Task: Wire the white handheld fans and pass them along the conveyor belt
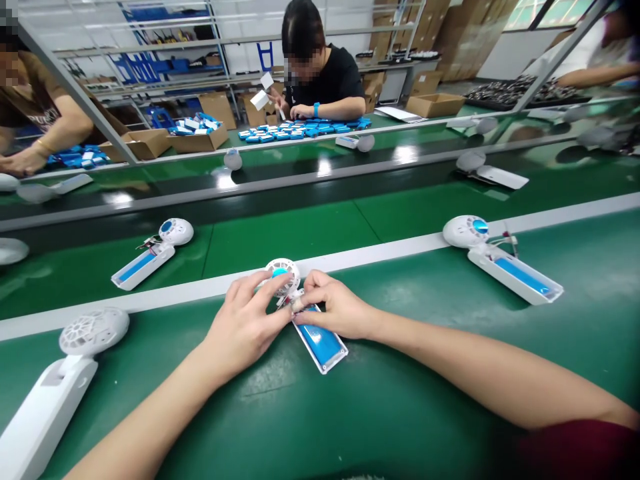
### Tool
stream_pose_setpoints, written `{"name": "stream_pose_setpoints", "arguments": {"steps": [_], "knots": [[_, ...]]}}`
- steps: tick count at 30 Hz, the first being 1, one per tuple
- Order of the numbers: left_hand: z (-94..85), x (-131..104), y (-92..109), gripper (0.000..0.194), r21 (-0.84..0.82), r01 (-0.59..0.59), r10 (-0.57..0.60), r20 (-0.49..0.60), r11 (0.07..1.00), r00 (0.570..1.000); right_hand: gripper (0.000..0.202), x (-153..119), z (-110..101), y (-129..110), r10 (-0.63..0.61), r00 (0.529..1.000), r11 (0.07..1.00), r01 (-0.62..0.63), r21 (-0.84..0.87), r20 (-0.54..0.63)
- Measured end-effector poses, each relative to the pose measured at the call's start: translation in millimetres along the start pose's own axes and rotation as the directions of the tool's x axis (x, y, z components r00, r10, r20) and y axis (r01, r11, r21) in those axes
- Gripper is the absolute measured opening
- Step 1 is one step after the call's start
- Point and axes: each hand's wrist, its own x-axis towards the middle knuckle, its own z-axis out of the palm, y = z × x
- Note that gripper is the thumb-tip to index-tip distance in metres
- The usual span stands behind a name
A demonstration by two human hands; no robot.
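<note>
both hands are on it now: a white handheld device (318, 339) lies on the green work surface (400, 400), its open casing slanting toward the wearer and its round head reaching the white stripe (370, 251). the left hand (249, 322) grasps it from the left, fingers curved over the round head with its blue disc, thumb down at the neck. in from the other side comes the right hand (336, 307), thumb and forefinger pinching at that same neck (which tiny part sits between the fingertips, i cannot tell). below them, a long blue insert (325, 345) shows in the casing.

over on the left, a second open device (145, 265) lies on the green belt (260, 233) past the stripe; out right, a third open device (520, 272) shows loose wires by its neck. nearest on the left, a larger-looking white unit (63, 393) lies with its grille up.

and across the line, a co-worker in black (337, 80) bends over a spread of blue packs (305, 130), a cardboard box (200, 139) of more packs alongside.
</note>
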Motion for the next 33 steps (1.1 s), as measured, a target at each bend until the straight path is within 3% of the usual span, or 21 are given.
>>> {"name": "stream_pose_setpoints", "arguments": {"steps": [4,8,13,20,25,29,33], "knots": [[1.7,2,5,0.008,-0.054,0.159,-0.156,0.049,0.986,0.987,0.011,-4,8,-3,-0.016,0.999,0.999,0.015,-0.034,-0.038],[4.9,-1,7,0.011,-0.250,0.324,-0.307,0.103,0.913,0.946,0.014,-4,12,-6,-0.055,0.995,0.998,0.055,-0.011,-0.083],[8.0,-7,9,0.041,-0.478,0.459,-0.470,0.104,0.749,0.877,0.014,2,4,-14,0.085,0.994,0.985,-0.073,0.154,-0.071],[11.4,-10,13,0.034,-0.460,0.381,-0.406,0.048,0.802,0.913,0.012,4,2,-22,0.149,0.987,0.964,-0.133,0.228,-0.057],[13.5,-12,17,0.040,-0.354,0.326,-0.338,0.029,0.877,0.941,0.013,0,2,-21,0.120,0.991,0.966,-0.104,0.237,-0.055],[14.7,-12,22,0.043,-0.267,0.353,-0.355,0.042,0.897,0.934,0.014,-2,1,-20,0.099,0.993,0.963,-0.079,0.257,-0.069],[16.5,-11,23,0.043,-0.330,0.380,-0.384,0.057,0.864,0.922,0.014,-1,2,-22,0.087,0.994,0.959,-0.065,0.276,-0.067]]}}
